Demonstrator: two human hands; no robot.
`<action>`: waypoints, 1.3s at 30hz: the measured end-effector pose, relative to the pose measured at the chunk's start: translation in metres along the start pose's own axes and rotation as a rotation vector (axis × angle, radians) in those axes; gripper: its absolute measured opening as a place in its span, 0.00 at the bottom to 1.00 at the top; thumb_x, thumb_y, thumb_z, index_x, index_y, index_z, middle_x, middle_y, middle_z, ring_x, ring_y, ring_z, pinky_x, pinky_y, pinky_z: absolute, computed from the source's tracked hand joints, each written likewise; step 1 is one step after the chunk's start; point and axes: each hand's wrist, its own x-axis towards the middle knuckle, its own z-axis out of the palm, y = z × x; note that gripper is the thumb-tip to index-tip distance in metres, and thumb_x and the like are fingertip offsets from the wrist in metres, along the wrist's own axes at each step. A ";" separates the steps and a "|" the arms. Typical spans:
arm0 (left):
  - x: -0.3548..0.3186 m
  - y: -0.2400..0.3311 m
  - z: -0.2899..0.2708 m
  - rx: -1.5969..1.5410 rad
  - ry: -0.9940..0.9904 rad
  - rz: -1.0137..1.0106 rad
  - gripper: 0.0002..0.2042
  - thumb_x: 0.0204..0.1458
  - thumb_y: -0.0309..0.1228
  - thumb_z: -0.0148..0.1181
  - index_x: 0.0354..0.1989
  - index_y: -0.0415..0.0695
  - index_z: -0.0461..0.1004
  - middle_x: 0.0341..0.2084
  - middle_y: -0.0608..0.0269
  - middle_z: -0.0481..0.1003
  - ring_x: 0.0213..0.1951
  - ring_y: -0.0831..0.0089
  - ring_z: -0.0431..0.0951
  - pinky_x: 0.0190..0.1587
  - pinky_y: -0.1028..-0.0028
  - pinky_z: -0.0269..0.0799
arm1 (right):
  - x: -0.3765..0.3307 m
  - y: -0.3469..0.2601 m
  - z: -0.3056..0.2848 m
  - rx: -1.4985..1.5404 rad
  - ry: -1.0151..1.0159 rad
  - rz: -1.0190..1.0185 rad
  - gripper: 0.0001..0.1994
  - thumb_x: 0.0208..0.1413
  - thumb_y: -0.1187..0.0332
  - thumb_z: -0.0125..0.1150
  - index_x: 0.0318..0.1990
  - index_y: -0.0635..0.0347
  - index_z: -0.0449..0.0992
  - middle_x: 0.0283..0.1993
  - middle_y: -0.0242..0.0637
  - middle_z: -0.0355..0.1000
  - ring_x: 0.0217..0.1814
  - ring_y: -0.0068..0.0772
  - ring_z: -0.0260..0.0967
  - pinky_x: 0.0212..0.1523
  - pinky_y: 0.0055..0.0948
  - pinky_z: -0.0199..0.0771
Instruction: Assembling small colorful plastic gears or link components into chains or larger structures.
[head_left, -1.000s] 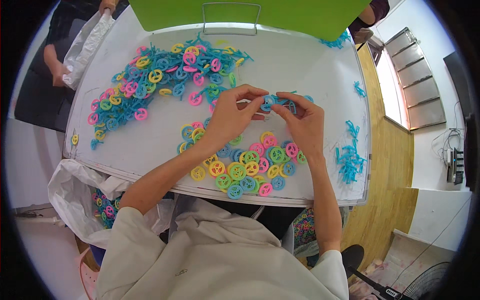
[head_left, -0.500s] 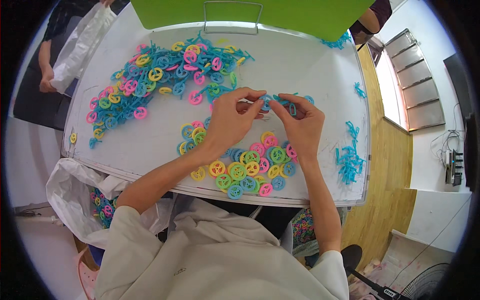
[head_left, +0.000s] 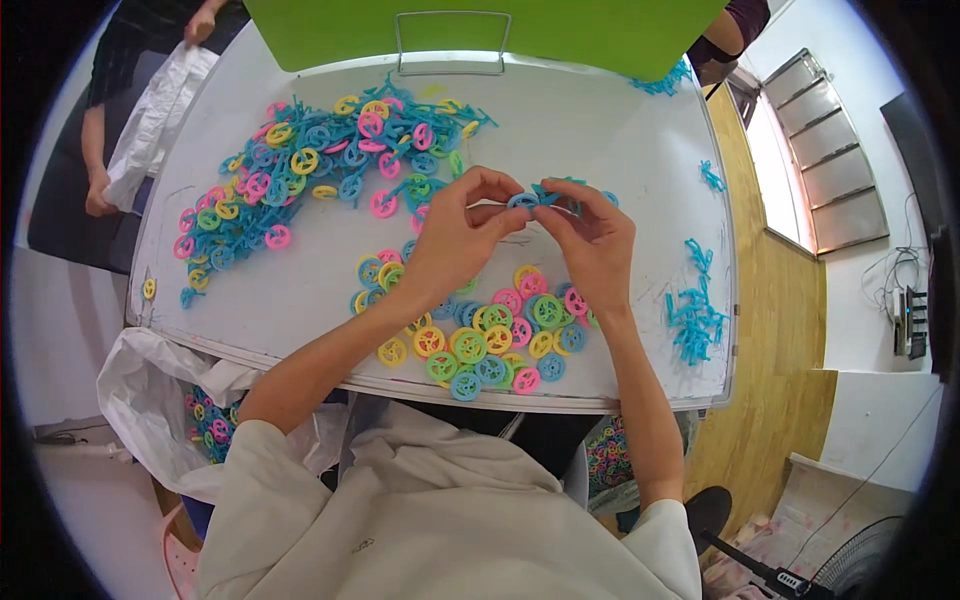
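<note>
Above the middle of the white table, my left hand [head_left: 458,232] pinches a small blue plastic wheel [head_left: 521,201] between thumb and fingers. My right hand [head_left: 600,240] grips a teal plastic stem piece [head_left: 556,186], whose end meets the wheel's rim side. Fingers cover part of both pieces, so whether they are joined cannot be seen. Below my hands lies a spread of loose wheels [head_left: 497,340] in pink, yellow, green and blue. Beyond my left hand is a large heap of teal stems with wheels on them [head_left: 320,150].
Loose teal stems [head_left: 694,325] lie along the table's right side. A green panel [head_left: 480,30] with a wire handle stands at the far edge. An open white sack [head_left: 150,400] hangs at the near left. At far left, another person's hand [head_left: 100,195] holds a white bag [head_left: 160,120].
My hands have drawn slightly closer, and the blue wheel has tilted from facing me to nearly edge-on against the teal stem piece. The other person's upper hand has come lower at the bag.
</note>
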 end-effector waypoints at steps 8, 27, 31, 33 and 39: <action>0.000 0.005 0.004 0.005 0.072 0.079 0.11 0.52 0.21 0.59 0.43 0.35 0.67 0.37 0.57 0.73 0.39 0.73 0.79 0.40 0.78 0.76 | 0.000 -0.002 -0.007 0.242 0.178 0.201 0.13 0.55 0.76 0.60 0.48 0.66 0.73 0.39 0.38 0.75 0.41 0.27 0.74 0.46 0.26 0.76; 0.032 0.023 0.033 0.369 -0.018 0.255 0.11 0.49 0.19 0.61 0.41 0.36 0.71 0.36 0.56 0.75 0.41 0.69 0.79 0.38 0.74 0.80 | 0.005 -0.022 -0.025 0.202 0.144 0.169 0.19 0.63 0.61 0.52 0.55 0.65 0.68 0.39 0.37 0.75 0.41 0.24 0.73 0.44 0.24 0.74; 0.053 0.019 0.060 0.373 -0.228 0.435 0.11 0.47 0.20 0.62 0.40 0.38 0.73 0.35 0.55 0.75 0.41 0.67 0.79 0.39 0.72 0.78 | 0.013 -0.016 -0.046 0.404 0.444 0.053 0.17 0.62 0.64 0.54 0.53 0.65 0.69 0.40 0.37 0.75 0.41 0.24 0.73 0.41 0.24 0.73; 0.070 0.020 0.067 0.360 -0.200 0.232 0.10 0.47 0.24 0.63 0.39 0.40 0.75 0.36 0.52 0.75 0.39 0.62 0.79 0.38 0.68 0.77 | 0.018 -0.014 -0.064 0.460 0.515 0.071 0.14 0.60 0.65 0.56 0.50 0.64 0.71 0.41 0.35 0.74 0.39 0.22 0.71 0.41 0.23 0.72; 0.105 -0.050 0.068 1.126 -0.243 0.633 0.09 0.46 0.28 0.63 0.37 0.44 0.77 0.34 0.55 0.76 0.36 0.70 0.77 0.30 0.70 0.72 | 0.022 -0.014 -0.076 0.653 0.535 0.190 0.13 0.60 0.64 0.56 0.47 0.63 0.72 0.28 0.25 0.63 0.27 0.17 0.58 0.34 0.18 0.64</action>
